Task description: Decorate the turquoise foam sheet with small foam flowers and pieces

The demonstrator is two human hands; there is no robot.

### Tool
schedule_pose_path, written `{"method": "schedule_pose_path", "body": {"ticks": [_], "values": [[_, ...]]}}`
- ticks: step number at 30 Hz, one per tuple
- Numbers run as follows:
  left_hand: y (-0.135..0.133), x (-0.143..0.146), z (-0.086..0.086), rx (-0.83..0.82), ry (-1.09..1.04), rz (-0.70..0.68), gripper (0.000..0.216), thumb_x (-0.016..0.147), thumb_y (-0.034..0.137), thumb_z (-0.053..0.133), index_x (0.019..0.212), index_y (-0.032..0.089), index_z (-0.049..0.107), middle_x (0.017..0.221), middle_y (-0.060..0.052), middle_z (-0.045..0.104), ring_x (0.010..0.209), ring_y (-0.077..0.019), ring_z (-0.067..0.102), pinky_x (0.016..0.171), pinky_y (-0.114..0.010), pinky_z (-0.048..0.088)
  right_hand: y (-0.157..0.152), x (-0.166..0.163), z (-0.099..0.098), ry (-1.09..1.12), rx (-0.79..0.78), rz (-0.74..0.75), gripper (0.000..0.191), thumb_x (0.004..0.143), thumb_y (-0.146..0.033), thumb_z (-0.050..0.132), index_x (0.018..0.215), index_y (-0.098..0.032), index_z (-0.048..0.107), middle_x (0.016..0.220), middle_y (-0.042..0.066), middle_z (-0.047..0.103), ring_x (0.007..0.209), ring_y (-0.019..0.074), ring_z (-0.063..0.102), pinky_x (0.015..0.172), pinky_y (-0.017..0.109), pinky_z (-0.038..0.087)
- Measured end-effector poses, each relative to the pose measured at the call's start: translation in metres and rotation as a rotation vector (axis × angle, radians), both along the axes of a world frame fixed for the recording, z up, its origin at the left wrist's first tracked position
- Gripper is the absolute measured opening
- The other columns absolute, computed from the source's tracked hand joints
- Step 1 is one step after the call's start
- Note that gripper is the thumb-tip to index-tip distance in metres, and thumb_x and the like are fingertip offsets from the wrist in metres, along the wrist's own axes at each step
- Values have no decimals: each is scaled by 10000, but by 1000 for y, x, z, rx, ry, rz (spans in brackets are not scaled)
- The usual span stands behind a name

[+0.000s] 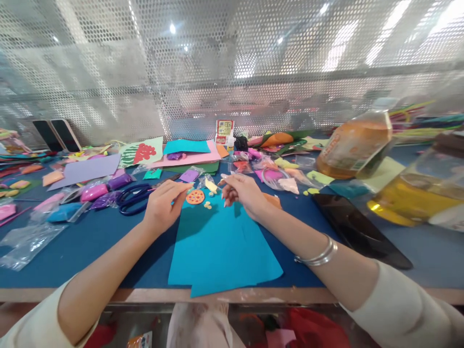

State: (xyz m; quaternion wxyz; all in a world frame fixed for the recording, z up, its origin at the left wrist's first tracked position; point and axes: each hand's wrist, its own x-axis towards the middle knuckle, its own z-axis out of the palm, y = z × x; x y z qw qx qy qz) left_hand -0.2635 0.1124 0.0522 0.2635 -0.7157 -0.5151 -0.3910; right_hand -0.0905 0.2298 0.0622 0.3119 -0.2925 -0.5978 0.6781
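On my feed the round orange disc [195,196] lay between the hands at the blue sheet's [224,249] far-left corner, no long axis, left hand [165,202] nearer, right hand [242,191] farther, fingers bent on both, grip contents I couldn't tell.

Got left forearm [116,268] and right forearm [297,232] out front, angled inward. Holding left hand [165,205] mostly back-up, thumb [179,199] and index finger brought close at tips. Holding right hand [242,192] opposite, pointing leftward, with some fingers [229,194] curled downward. Roughly level, near each other, not touching. Can't tell what's between fingertips on either side; too small.
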Motion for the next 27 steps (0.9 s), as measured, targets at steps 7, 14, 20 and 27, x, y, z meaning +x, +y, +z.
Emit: {"method": "schedule_pose_path", "body": {"ticks": [7,14,20,27], "values": [[3,2,-1,-1,49,-67,147,859,177,534,941,148,653,864,-71,705,776,-145,641,747,-275,519,-5,-3,-7,-47,100,156,303,798,-382,580,621,-139,537,474,-15,573,329,74,524,341,163,411],[3,4,-6,-56,107,-158,155,843,174,559,972,164,644,927,-73,707,828,-163,652,764,-308,519,-17,-5,-16,-58,130,417,426,734,-546,586,650,-129,566,510,0,609,360,74,544,366,163,411],[3,7,-7,-121,116,-153,136,868,198,514,918,160,635,868,-70,703,797,-159,645,735,-295,520,-18,-3,-11,-68,130,487,489,726,-582,576,592,-112,583,511,18,607,372,82,552,373,179,407],[-3,10,0,17,56,-76,55,840,170,554,837,166,608,779,-44,685,682,-121,609,668,-256,501,-13,-4,-8,-59,103,234,307,780,-426,583,694,-133,576,490,-18,582,334,71,516,349,172,399]]}}
